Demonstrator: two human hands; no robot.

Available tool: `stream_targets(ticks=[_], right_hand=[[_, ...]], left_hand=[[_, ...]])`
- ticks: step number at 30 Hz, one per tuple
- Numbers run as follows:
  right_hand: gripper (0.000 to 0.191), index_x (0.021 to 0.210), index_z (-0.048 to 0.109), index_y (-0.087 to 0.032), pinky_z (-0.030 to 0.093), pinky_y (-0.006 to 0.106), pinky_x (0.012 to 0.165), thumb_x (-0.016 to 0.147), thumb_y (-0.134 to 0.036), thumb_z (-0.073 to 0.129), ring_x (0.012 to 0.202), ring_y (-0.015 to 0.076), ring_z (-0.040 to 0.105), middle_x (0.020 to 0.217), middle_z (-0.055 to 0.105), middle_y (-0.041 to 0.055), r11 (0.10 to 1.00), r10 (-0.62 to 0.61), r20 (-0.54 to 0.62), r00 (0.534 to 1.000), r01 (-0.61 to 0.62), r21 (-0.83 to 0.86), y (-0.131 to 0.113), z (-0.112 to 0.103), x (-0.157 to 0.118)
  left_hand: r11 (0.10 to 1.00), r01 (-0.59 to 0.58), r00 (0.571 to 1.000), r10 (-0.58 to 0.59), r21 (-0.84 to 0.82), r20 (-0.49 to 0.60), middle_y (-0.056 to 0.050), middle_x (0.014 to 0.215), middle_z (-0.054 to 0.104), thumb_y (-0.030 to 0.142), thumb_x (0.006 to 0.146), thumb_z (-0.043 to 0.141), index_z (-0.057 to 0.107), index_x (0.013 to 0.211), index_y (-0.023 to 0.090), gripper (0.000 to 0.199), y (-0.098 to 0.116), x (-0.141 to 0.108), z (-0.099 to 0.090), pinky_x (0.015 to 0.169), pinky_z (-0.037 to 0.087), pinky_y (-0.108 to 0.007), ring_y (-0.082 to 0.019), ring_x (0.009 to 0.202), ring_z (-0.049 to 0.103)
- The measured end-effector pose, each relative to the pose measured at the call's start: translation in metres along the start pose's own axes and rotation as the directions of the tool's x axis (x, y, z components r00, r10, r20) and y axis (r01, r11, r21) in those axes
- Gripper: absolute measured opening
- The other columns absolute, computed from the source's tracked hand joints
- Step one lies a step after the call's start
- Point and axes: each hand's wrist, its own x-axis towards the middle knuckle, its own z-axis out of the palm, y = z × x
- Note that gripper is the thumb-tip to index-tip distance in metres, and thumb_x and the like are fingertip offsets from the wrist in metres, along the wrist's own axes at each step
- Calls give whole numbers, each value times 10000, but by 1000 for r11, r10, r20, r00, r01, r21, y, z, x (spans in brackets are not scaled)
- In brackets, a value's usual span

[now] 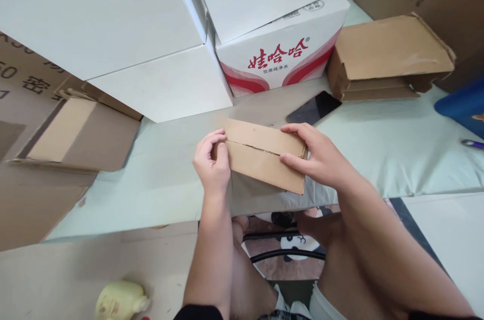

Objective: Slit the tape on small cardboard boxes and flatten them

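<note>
A small brown cardboard box (260, 166) is between my two hands, near the front edge of the cloth-covered table (166, 174). A dark seam runs lengthwise where its two flaps meet. My left hand (214, 161) grips the box's left end, thumb on the near side and fingers curled round the far side. At the other end, my right hand (315, 153) holds it with the thumb on the near flap and the fingers reaching over the far flap. Just beyond the box lies a black phone (314, 108).
Large white boxes (162, 83) and a white carton with red lettering (280, 55) stand at the back. Open cardboard boxes sit right (389, 53) and left (86, 133). A blue container (463, 106) and purple pen (472, 144) lie far right; a yellow bottle (121, 301) is below left.
</note>
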Motion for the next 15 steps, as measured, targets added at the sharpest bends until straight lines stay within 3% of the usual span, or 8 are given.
stream_targets(ticks=[15], right_hand=[[480,1230,604,-232,505,457,931,800,-437,661,1091,311,633,1215,673,116,999,35,18,999,-36,16,-2,0,1]], left_hand=[[1000,-5,1000,4,-13,-20,-77,1050,786,235,855,555,716,857,207,164,1,0,1,1032,553,-408,-229,1080,730]])
